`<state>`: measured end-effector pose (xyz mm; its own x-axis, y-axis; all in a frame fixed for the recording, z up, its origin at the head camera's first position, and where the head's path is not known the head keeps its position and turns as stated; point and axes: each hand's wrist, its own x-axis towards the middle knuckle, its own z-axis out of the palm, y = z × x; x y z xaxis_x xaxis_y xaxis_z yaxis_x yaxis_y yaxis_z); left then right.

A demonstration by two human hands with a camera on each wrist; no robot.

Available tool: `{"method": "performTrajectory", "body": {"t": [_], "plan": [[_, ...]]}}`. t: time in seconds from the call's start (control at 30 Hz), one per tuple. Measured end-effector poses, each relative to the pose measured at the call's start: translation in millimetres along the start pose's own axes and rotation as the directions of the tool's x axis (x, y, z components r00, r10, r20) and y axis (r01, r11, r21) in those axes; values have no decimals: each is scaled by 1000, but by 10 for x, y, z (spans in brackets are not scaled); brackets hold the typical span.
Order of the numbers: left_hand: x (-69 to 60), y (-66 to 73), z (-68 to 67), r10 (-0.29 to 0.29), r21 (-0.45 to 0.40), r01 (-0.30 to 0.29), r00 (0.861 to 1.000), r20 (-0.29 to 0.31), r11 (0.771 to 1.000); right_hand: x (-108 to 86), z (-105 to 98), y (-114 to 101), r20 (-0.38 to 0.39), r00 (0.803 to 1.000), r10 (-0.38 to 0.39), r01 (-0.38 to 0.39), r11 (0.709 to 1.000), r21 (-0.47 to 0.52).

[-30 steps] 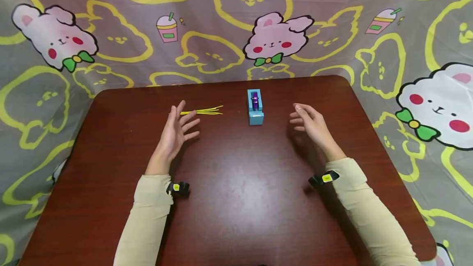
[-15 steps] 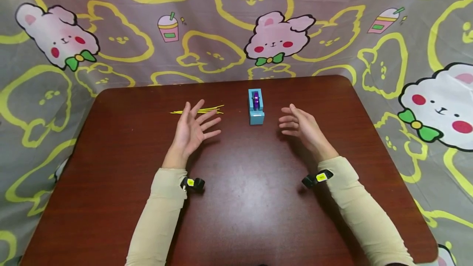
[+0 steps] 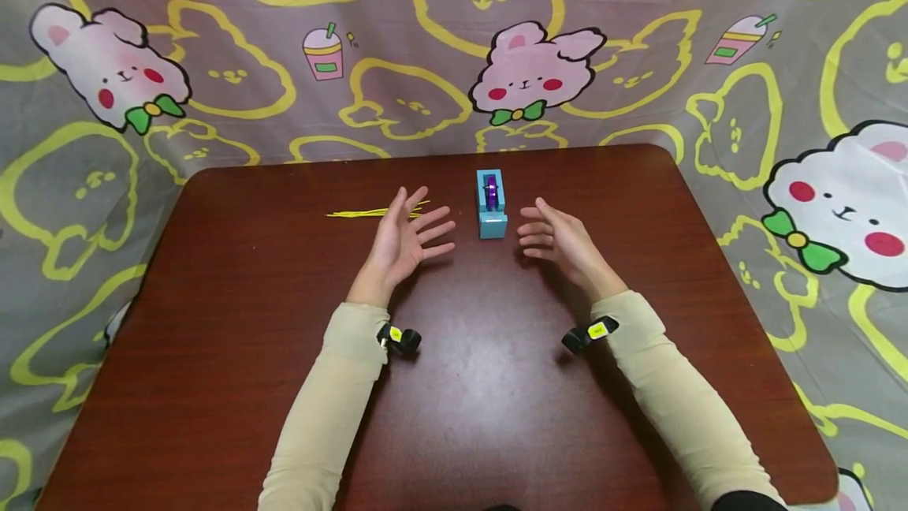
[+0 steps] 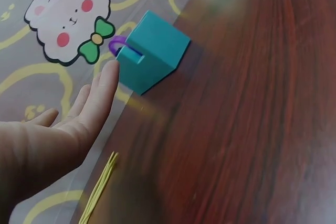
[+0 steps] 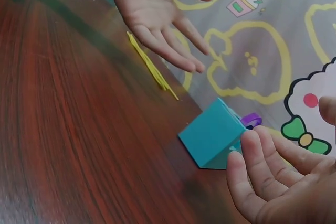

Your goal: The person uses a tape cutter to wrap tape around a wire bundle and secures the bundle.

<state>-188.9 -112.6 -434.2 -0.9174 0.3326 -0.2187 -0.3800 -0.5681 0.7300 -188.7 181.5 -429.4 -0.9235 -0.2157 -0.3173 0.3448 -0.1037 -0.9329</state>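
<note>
A blue tape dispenser (image 3: 493, 225) with a purple roll (image 3: 491, 191) stands toward the back of the table, between the two hands. To its left my left hand (image 3: 400, 243) hovers with spread fingers and holds nothing. On the dispenser's other side is my right hand (image 3: 563, 241), its fingers loosely bent and nothing in them. Neither hand touches the dispenser in the head view. Behind the left hand lies a bundle of thin yellow sticks or ties (image 3: 355, 214), partly covered by that hand; the left wrist view shows one end of the bundle (image 4: 100, 190).
The dark reddish-brown wooden table (image 3: 213, 322) has rounded corners. A curtain (image 3: 426, 38) printed with cartoon rabbits hangs behind it and along both sides. Each wrist wears a small black camera on a strap.
Both hands have moved inward toward the tape dispenser, the left one rightward past the yellow bundle and the right one leftward. The dispenser and the bundle have stayed in place.
</note>
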Motion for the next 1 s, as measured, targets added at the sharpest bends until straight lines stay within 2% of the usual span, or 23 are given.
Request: {"method": "performTrajectory", "body": {"t": [0.27,0.53,0.7,1.0], "plan": [[207,-77,123,-48,66,50,999,-26,997,110,98,19,-10,999,30,-30,1000,-6],[391,-152,204,-68,189,81,995,-72,979,207,157,45,-54,996,65,-64,998,17],[482,-183,285,-67,255,90,993,-98,963,262,195,56,-37,994,99,-98,995,29],[596,-207,364,-85,295,116,989,-118,948,324,236,25,0,989,149,-149,988,39]]}}
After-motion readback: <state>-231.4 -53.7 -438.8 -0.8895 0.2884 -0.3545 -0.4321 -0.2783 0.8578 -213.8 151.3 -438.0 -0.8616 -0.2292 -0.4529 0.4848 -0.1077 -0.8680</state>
